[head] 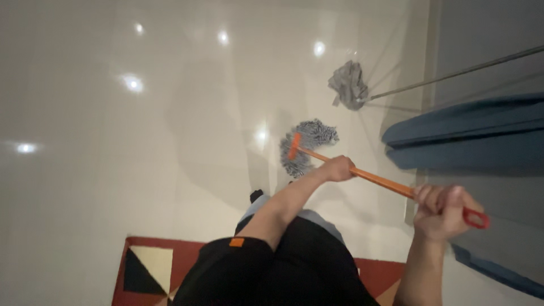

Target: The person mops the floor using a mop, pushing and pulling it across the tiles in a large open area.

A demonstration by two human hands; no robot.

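Observation:
I am holding an orange-handled mop (378,180) with both hands. My left hand (338,168) grips the handle partway down, closer to the mop head. My right hand (443,211) is closed around the top end, just below the red hanging loop (477,219). The grey stringy mop head (306,146) rests on the glossy cream tiled floor (141,141), just ahead of my feet. My black shirt and blue trousers fill the lower middle of the view.
A second mop with a grey head (349,85) and a thin metal handle (453,73) lies farther ahead on the right. Blue fabric (470,127) lies along the grey surface at the right. A red rug with black and cream triangles (148,266) lies at the lower left.

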